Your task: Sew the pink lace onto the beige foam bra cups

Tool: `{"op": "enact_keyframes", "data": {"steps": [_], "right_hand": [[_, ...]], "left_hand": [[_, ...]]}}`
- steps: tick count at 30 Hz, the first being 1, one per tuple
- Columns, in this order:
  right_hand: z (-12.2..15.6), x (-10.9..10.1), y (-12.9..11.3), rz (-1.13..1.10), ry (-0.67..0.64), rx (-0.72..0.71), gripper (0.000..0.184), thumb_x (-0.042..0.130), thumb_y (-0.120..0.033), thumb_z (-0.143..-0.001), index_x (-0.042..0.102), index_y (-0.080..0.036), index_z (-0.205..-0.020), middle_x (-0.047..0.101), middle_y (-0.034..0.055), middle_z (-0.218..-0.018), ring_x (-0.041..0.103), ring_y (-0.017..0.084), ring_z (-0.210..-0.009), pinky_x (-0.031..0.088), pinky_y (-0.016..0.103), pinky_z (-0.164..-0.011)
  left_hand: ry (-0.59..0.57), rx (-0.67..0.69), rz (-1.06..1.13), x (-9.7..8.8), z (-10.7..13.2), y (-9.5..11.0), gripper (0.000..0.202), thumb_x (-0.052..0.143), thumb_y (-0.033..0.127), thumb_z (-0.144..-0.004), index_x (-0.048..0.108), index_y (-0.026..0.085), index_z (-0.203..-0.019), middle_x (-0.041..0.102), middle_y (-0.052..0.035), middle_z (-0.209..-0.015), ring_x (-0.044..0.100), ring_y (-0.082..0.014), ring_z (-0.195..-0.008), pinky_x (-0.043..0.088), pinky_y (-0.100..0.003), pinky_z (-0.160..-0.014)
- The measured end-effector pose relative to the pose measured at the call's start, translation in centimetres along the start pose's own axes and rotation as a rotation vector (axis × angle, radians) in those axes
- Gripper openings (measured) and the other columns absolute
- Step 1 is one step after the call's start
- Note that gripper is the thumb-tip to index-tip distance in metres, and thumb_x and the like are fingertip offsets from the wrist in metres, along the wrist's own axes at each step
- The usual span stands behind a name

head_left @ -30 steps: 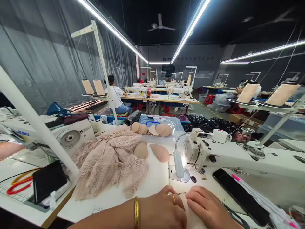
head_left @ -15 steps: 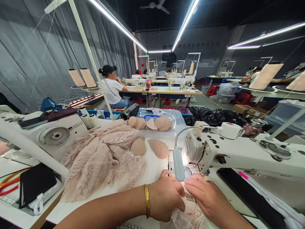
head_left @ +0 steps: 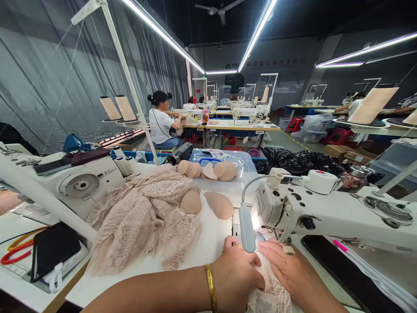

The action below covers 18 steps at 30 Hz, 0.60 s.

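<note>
Beige lace fabric (head_left: pixel 272 298) lies at the front of a white sewing machine (head_left: pixel 312 211), with part of it running under the machine head. My left hand (head_left: pixel 239 274), with a gold bangle at the wrist, has its fingers curled and closed on the fabric. Flat on the fabric's right side rests my right hand (head_left: pixel 289 267), its fingers stretched toward the needle area. A grey lamp (head_left: pixel 247 228) on a bent neck hides the needle area. Behind my left hand lie two beige bra cups, a pointed one (head_left: pixel 219 205) and a rounder one (head_left: pixel 191 201).
A heap of beige lace (head_left: pixel 146 217) covers the table left of my hands. Stacked beige cups (head_left: pixel 224 171) sit on a clear plastic box lid (head_left: pixel 243 184). A black phone (head_left: pixel 352 269) lies right, under the machine arm. A co-worker (head_left: pixel 161 121) sits further back.
The whole view has shifted slightly. More smooth beige material shows between my hands, and my right fingers lie a little flatter. The co-worker's hands have lowered toward their machine.
</note>
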State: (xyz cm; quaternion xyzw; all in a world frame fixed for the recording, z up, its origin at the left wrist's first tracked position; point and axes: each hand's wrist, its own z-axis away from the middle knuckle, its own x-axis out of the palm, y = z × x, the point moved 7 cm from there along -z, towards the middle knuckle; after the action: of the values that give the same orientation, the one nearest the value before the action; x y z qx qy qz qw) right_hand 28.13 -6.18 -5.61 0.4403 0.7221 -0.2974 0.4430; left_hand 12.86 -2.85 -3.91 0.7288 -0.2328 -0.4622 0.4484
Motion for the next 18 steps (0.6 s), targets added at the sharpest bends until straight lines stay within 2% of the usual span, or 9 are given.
{"op": "enact_keyframes", "data": {"steps": [3, 5, 11, 14, 18], "right_hand": [[0.1, 0.3, 0.2, 0.033, 0.007, 0.005, 0.040, 0.046, -0.016, -0.097, 0.076, -0.028, -0.120, 0.083, 0.0035, -0.116, 0.079, 0.025, -0.097, 0.066, 0.033, -0.070], [0.0, 0.2, 0.1, 0.060, 0.020, -0.004, 0.042, 0.044, -0.015, -0.097, 0.077, -0.026, -0.120, 0.083, 0.0049, -0.115, 0.079, 0.024, -0.095, 0.066, 0.033, -0.067], [-0.2, -0.1, -0.1, 0.106, 0.027, -0.023, 0.046, 0.038, -0.013, -0.098, 0.078, -0.024, -0.118, 0.084, 0.0069, -0.109, 0.081, 0.024, -0.090, 0.065, 0.031, -0.062], [-0.1, 0.1, -0.1, 0.088, -0.005, -0.054, 0.046, 0.039, -0.012, -0.097, 0.078, -0.023, -0.119, 0.084, 0.0074, -0.110, 0.080, 0.023, -0.083, 0.066, 0.032, -0.061], [0.5, 0.7, 0.6, 0.055, -0.049, -0.045, 0.045, 0.041, -0.013, -0.098, 0.077, -0.026, -0.121, 0.082, 0.0087, -0.116, 0.080, 0.023, -0.086, 0.067, 0.033, -0.064]], "left_hand": [[-0.073, 0.038, -0.324, 0.7, -0.1, -0.2, 0.032, 0.078, 0.024, -0.057, 0.080, 0.023, -0.089, 0.067, -0.0156, -0.119, 0.060, -0.0429, -0.107, 0.025, -0.064, -0.104], [-0.079, 0.052, -0.404, 1.0, -0.2, -0.4, 0.035, 0.080, 0.025, -0.057, 0.080, 0.024, -0.092, 0.067, -0.0158, -0.122, 0.062, -0.0400, -0.102, 0.028, -0.064, -0.101], [-0.092, 0.050, -0.424, 1.4, -0.3, -0.8, 0.031, 0.082, 0.032, -0.059, 0.079, 0.023, -0.088, 0.066, -0.0145, -0.114, 0.064, -0.0353, -0.091, 0.033, -0.062, -0.096], [-0.095, 0.051, -0.402, 1.4, -0.3, -0.9, 0.031, 0.079, 0.045, -0.067, 0.079, 0.023, -0.088, 0.065, -0.0139, -0.111, 0.064, -0.0353, -0.090, 0.034, -0.060, -0.094], [-0.094, 0.088, -0.382, 1.2, 0.0, -0.8, 0.044, 0.076, 0.062, -0.071, 0.080, 0.022, -0.089, 0.064, -0.0131, -0.106, 0.063, -0.0343, -0.089, 0.035, -0.057, -0.093]]}}
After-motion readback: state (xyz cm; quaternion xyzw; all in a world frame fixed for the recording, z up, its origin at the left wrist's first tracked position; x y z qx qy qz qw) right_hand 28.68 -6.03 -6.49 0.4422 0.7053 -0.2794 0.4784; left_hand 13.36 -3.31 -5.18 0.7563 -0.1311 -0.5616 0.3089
